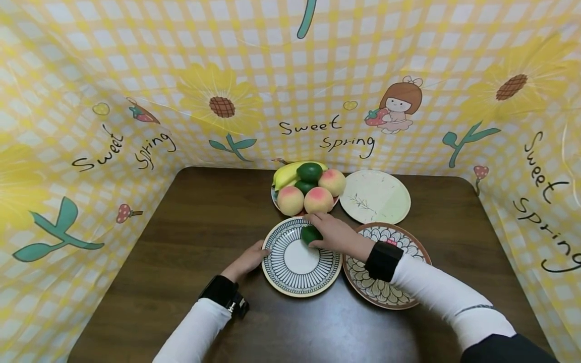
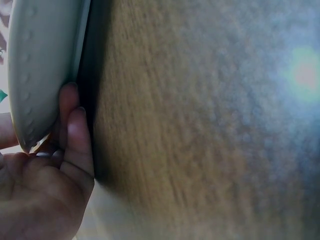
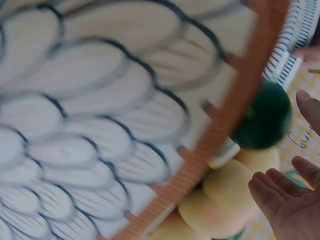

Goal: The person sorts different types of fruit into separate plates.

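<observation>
My left hand [image 1: 248,259] grips the left rim of a black-and-white striped plate [image 1: 301,257]. In the left wrist view, fingers [image 2: 77,135] lie under the plate's pale underside [image 2: 47,65] and the thumb is over its rim. A dark green avocado [image 1: 310,235] is at the striped plate's upper right. My right hand [image 1: 335,234] reaches over from the right, beside the avocado. The right wrist view shows this hand [image 3: 292,205] with its fingers spread and a gap to the avocado [image 3: 267,117].
Behind the striped plate, bananas [image 1: 287,174], peaches [image 1: 319,200] and more avocados [image 1: 310,172] are heaped on a small dish. A pale plate [image 1: 376,196] lies at the back right. A brown-rimmed petal-patterned plate [image 1: 386,292] lies under my right wrist. Checked cloth [image 1: 290,91] hangs around the table.
</observation>
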### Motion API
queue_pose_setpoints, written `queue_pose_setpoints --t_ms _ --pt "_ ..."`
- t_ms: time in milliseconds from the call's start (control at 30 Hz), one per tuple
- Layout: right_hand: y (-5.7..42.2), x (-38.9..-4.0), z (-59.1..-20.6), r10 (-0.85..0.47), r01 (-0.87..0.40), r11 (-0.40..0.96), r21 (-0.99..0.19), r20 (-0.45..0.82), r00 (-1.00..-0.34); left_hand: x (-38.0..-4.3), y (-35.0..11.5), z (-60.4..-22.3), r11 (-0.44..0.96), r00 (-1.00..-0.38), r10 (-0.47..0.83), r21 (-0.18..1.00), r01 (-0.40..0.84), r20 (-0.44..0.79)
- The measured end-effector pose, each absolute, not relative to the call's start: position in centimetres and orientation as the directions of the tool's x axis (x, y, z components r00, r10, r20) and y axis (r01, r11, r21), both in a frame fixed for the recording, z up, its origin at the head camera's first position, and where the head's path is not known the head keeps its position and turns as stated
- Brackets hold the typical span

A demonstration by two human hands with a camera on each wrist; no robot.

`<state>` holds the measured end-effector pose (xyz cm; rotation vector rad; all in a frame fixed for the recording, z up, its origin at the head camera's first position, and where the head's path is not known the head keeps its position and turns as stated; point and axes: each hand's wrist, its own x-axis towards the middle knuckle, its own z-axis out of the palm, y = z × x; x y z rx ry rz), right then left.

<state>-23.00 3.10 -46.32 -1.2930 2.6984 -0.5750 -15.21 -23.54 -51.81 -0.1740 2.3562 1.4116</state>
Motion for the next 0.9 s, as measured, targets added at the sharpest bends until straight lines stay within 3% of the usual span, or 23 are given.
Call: queue_pose_setpoints --t_ms 300,467,600,900 --pt "1.9 -28.6 -41.4 -0.658 -0.639 0.599 -0.482 0.157 -0.736 -15.3 -23.7 -51.6 0.494 -0.921 0.094 0.821 -0.286 -0.377" --pt "0.8 -33.6 -41.7 -0.593 -0.595 0.634 -0.494 0.182 -0.784 -15.1 -23.4 -51.6 0.471 -0.918 0.038 0.817 -0.333 -0.395" --pt "0.6 -35.9 -42.9 -0.561 -0.530 0.657 -0.536 0.123 -0.819 -15.1 -23.0 -51.8 0.439 -0.912 0.022 0.823 -0.359 -0.409" --pt "0.1 -37.6 -44.5 -0.606 -0.534 0.670 -0.515 0.037 -0.795 -14.9 -23.1 -51.8 0.457 -0.920 -0.001 0.818 -0.349 -0.392"
